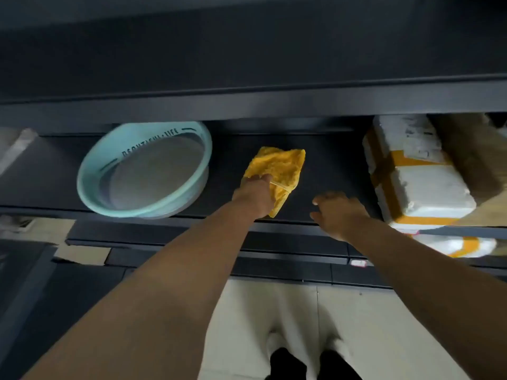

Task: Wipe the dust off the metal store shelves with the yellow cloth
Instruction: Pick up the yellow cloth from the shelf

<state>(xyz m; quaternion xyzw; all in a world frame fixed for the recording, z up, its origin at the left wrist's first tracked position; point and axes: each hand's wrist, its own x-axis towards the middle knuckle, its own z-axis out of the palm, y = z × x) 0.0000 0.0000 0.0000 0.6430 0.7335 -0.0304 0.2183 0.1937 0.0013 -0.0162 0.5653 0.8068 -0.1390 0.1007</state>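
Writing on the basin (145, 171) reads "BEAUTIFUL·LIFE", in dark letters along its inner wall; it is blurred, so I am not fully sure of each letter. This basin is pale green and stands on the shelf (326, 171) to the left of the left hand (253, 196). Its front rim reaches just over the shelf's front edge.

The left hand grips the cloth (279, 171) at its near corner, fingers closed around the fabric. The yellow cloth spreads flat on the dark shelf beyond the hand, and one end hangs down beside the wrist. The right hand (340, 213) is just to the right of the cloth, not touching it, with fingers loosely curled and apart, over the front edge of the shelf. If it touches the edge, I cannot tell.

To the right of the right hand, a white foam box (411, 174) wrapped with yellow tape stands on the shelf, quite near. Something brown lies behind it; it is too blurred to name.

Between basin and box the shelf is bare, and the cloth lies in the middle of this gap. An upper shelf (247, 105) hangs over the back part. Below the hands, a small white tag (358, 263) sits on a lower rail, its print not readable.
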